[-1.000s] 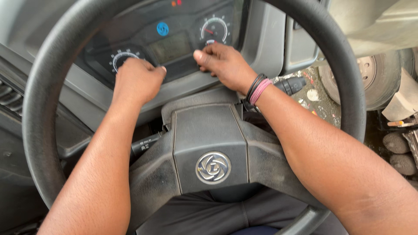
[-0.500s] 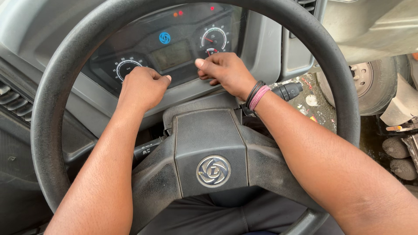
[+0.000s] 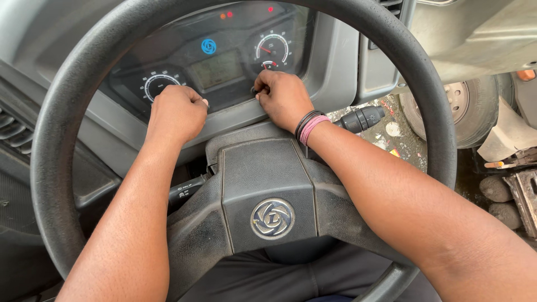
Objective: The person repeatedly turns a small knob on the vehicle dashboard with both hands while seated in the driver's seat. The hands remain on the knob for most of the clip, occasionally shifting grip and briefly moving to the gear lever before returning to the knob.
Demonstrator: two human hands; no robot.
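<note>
A dark instrument cluster sits behind the black steering wheel, tilted toward the seat; round gauges flank a small screen, red lamps lit above.

left hand: curled into a loose fist, forearm stretched forward | right hand: fingers bent, knuckles up, wrist banded

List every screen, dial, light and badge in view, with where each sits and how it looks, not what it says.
Display screen: cluster centre, rectangular, dull grey-green.
Right dial: above the right hand, round, white ring, red needle.
Left dial: beside the left hand, round, white marks.
Blue light: above the screen, round.
Warning lights: cluster top, small, orange and red.
Badge: steering wheel hub, round, silver.
</note>
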